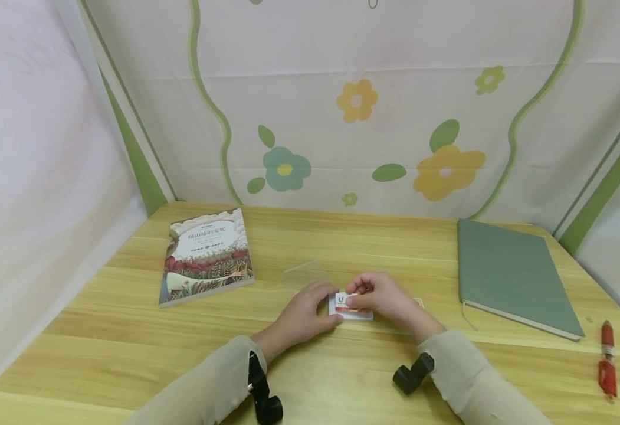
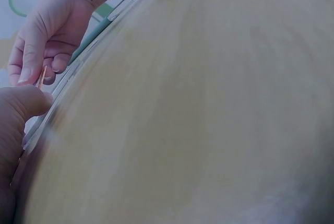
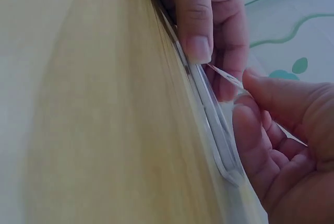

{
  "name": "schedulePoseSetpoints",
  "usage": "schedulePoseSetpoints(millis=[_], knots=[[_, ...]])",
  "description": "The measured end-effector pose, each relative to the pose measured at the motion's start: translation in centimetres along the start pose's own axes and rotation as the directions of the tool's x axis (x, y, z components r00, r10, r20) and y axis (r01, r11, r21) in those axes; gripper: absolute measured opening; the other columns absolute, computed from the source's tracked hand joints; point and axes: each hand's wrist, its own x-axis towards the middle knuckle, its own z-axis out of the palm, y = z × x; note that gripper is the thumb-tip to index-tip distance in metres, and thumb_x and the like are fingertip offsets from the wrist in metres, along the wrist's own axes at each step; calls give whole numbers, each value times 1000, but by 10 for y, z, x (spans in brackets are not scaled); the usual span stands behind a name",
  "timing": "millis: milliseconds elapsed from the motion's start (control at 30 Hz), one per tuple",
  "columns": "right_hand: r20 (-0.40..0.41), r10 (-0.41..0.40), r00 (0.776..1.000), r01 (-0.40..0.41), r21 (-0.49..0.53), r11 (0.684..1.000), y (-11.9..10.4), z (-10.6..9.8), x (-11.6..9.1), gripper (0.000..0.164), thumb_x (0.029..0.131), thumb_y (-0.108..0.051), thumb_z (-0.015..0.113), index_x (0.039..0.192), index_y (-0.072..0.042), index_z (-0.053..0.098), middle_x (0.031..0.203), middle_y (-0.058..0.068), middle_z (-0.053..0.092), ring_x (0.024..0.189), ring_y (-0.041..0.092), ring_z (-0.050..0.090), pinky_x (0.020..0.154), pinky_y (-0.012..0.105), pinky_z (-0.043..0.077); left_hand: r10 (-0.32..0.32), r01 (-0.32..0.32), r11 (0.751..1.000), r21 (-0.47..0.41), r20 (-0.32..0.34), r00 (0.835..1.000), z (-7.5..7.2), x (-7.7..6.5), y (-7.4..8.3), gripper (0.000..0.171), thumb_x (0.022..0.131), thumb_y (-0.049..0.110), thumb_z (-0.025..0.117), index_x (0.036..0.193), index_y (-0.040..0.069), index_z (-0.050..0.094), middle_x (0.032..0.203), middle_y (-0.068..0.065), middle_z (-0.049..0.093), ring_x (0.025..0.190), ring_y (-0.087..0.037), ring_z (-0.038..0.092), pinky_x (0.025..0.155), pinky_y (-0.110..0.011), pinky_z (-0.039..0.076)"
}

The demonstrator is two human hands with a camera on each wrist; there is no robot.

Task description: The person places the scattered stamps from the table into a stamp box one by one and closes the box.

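Note:
A small flat white case (image 1: 361, 316) with clear edges lies on the wooden table. My left hand (image 1: 303, 314) holds its left side, thumb at the near edge and fingertips at the far edge. Between thumb and fingers, my right hand (image 1: 384, 297) pinches a small white card (image 1: 340, 300) with a U logo and a red-orange band. In the right wrist view this card (image 3: 229, 79) is tilted, its far end at the case (image 3: 215, 125) near the left thumb. A clear plastic cover (image 1: 304, 273) lies just behind the left hand.
An illustrated paperback book (image 1: 209, 257) lies at the left rear. To the right are a green notebook (image 1: 511, 274) with a ribbon and a red pen (image 1: 607, 360). A pale orange-edged piece (image 1: 420, 302) shows partly behind the right wrist. A flowered curtain (image 1: 310, 118) borders the table's back.

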Motion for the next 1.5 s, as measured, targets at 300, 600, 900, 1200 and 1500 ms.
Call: schedulePoseSetpoints(millis=[300, 600, 900, 1200, 1500], knots=[[-16, -35, 999, 35, 5, 999, 0, 8, 2, 19, 78, -7, 71, 92, 3, 63, 76, 5, 57, 66, 12, 54, 56, 20, 50, 14, -14, 1000, -5, -10, 1000, 1, 1, -1, 46, 81, 28, 69, 121, 8, 57, 126, -6, 55, 119, -22, 49, 102, -42, 39], [-70, -75, 995, 68, -88, 994, -1, 14, 1, 13, 76, -9, 73, 86, -4, 65, 72, 2, 57, 65, 13, 52, 52, 20, 48, 28, -28, 1000, -4, -18, 999, 1, 1, -2, 45, 80, 28, 69, 119, 7, 58, 124, -6, 56, 118, -22, 50, 101, -41, 39], [-112, -159, 981, 124, -271, 955, -4, 21, 2, 9, 74, -7, 73, 80, -9, 66, 68, -3, 55, 65, 11, 48, 53, 19, 41, 44, -44, 999, 3, -39, 998, 2, 1, -3, 43, 79, 27, 70, 116, 8, 59, 119, -5, 58, 113, -20, 52, 99, -39, 41], [-133, -176, 975, 121, -342, 932, -4, 23, 2, 9, 74, -8, 73, 77, -11, 65, 68, -3, 54, 65, 10, 47, 55, 20, 41, 30, -29, 999, 12, -37, 999, 1, 1, -1, 45, 79, 28, 69, 118, 7, 59, 122, -6, 57, 116, -22, 51, 100, -40, 40], [-148, -151, 977, 84, -385, 919, -5, 23, 0, 9, 75, -14, 75, 75, -16, 66, 74, -4, 55, 70, 11, 49, 61, 23, 43, 3, -3, 1000, 11, -31, 1000, 1, 0, 0, 48, 80, 29, 69, 121, 6, 58, 126, -8, 56, 120, -24, 49, 102, -42, 39]])
